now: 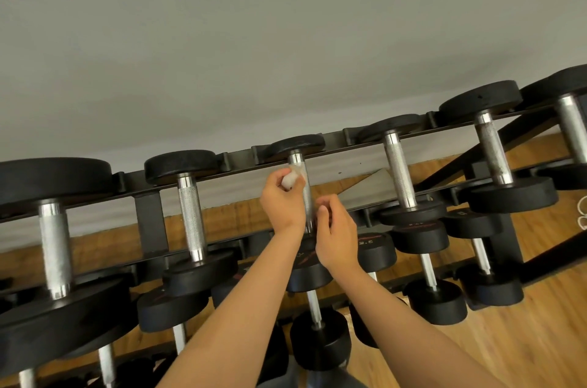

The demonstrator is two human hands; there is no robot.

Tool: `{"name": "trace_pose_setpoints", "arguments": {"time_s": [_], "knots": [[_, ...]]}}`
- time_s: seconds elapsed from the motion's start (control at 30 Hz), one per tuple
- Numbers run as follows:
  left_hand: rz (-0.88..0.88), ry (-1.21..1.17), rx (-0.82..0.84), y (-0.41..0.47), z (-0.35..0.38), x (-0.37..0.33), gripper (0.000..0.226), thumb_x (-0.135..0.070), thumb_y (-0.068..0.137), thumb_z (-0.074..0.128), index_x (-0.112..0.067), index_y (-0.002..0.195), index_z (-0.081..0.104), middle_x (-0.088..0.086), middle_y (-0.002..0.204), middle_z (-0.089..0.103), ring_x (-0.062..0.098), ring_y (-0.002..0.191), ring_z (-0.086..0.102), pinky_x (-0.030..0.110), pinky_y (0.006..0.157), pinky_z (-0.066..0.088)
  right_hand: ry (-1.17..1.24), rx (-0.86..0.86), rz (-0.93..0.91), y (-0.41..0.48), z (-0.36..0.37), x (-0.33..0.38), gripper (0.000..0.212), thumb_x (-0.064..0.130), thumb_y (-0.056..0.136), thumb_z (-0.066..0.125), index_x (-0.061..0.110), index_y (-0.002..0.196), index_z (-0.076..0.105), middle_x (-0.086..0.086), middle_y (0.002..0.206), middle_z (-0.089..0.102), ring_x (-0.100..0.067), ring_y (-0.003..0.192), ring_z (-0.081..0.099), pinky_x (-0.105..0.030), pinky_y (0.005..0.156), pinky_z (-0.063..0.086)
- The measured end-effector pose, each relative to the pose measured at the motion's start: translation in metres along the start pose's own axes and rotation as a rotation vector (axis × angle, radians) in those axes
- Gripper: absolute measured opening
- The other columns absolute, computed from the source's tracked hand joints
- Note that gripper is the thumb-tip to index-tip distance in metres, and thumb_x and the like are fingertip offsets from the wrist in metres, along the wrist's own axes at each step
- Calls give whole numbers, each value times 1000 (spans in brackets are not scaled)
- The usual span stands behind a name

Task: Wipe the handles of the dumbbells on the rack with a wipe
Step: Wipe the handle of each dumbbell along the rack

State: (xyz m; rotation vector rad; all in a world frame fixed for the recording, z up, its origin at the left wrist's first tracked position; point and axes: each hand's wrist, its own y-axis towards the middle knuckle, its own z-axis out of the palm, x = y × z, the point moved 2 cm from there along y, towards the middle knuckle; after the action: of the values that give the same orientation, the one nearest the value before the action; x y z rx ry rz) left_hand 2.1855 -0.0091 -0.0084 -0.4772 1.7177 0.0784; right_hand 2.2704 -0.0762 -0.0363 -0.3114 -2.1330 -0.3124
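Left hand: the left hand [281,200] is at the centre of the frame, raised beside the handle, with its back toward the camera and its wrist bent slightly inward.
Left fingers: curled and pinching the wipe [290,180], a bunched white wad poking out above the knuckles.
Left arm: bare forearm, rising from the lower middle of the frame in a long diagonal toward the centre.
Wipe position: pressed against the left side of the handle [305,194], near its upper end.
Handle: knurled silver bar of the middle dumbbell [297,146] on the top tier, running from its far black head down between the two hands.
Right hand: the right hand [338,233] is just right of the handle's lower end, slightly lower than the left hand, with its thumb pointing up.
Right fingers: loosely curled toward the handle. I cannot tell whether they touch or grip it.
Right arm: bare forearm entering from the lower right and angling up to the centre.
Rack [149,222]: black steel frame crossing the frame on a slant, with more dumbbells on the lower tiers.
Surroundings: grey wall [286,38] in the upper half, wooden floor [524,324] at lower right.
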Motion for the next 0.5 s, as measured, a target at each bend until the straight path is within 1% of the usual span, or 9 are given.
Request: {"name": "trace_pose_setpoints", "arguments": {"time_s": [0.07, 0.17, 0.2, 0.27, 0.33, 0.37, 0.43, 0.5], "knots": [[10, 35, 5, -5, -3, 9, 17, -9, 86, 69, -15, 100, 64, -5, 96, 65, 7, 89, 61, 21, 80, 52, 7, -9, -5, 0, 0, 0, 30, 39, 97, 31, 23, 101, 55, 12, 83, 59, -4, 74, 57, -25, 66, 48], [-69, 45, -3, 2, 0, 4, 15, -13, 84, 72, -14, 97, 64, -3, 94, 64, 14, 90, 61, 26, 80, 52, 9, -15, -6, 1, 1, 0, 30, 40, 96, 31, 23, 101, 55, 12, 85, 59, -4, 76, 58, -26, 67, 49], [-96, 40, -5, 6, 3, -1, 17, -15, 84, 73, -11, 98, 65, -2, 95, 65, 14, 90, 61, 25, 79, 51, 9, -14, -4, 1, 1, 0, 27, 38, 97, 33, 23, 101, 55, 12, 85, 59, -4, 76, 58, -25, 66, 48], [-128, 9, -4, 15, 10, -10, 23, -18, 84, 74, -7, 103, 67, 0, 96, 66, 14, 89, 61, 18, 73, 46, 8, -15, -2, 1, 0, 0, 23, 32, 97, 35, 23, 100, 56, 13, 84, 59, -3, 75, 57, -23, 66, 47], [-168, -31, -28, 18, 15, -16, 26, -20, 83, 76, -8, 104, 66, -1, 96, 65, 12, 86, 60, 13, 67, 43, 4, -16, -5, 1, 0, 0, 24, 33, 97, 35, 22, 101, 56, 12, 84, 59, -3, 73, 56, -22, 65, 45], [-191, -59, -43, 19, 17, -17, 27, -20, 82, 76, -11, 103, 63, -2, 96, 63, 12, 87, 59, 13, 69, 44, 3, -14, -6, 1, 0, 1, 27, 35, 96, 33, 22, 101, 56, 12, 83, 59, -3, 73, 56, -22, 64, 44], [-222, -112, -55, 19, 18, -16, 29, -21, 81, 77, -18, 101, 56, -4, 96, 60, 12, 88, 58, 20, 76, 48, 8, -12, -9, 1, 0, 1, 30, 39, 95, 31, 22, 100, 56, 12, 82, 59, -4, 71, 56, -22, 63, 43], [-237, -149, -48, 18, 18, -13, 28, -21, 82, 77, -20, 99, 55, -5, 93, 60, 12, 87, 59, 23, 79, 49, 17, -11, -7, 1, 0, 1, 32, 40, 95, 30, 23, 100, 56, 12, 82, 58, -5, 72, 56, -22, 63, 43]]}}
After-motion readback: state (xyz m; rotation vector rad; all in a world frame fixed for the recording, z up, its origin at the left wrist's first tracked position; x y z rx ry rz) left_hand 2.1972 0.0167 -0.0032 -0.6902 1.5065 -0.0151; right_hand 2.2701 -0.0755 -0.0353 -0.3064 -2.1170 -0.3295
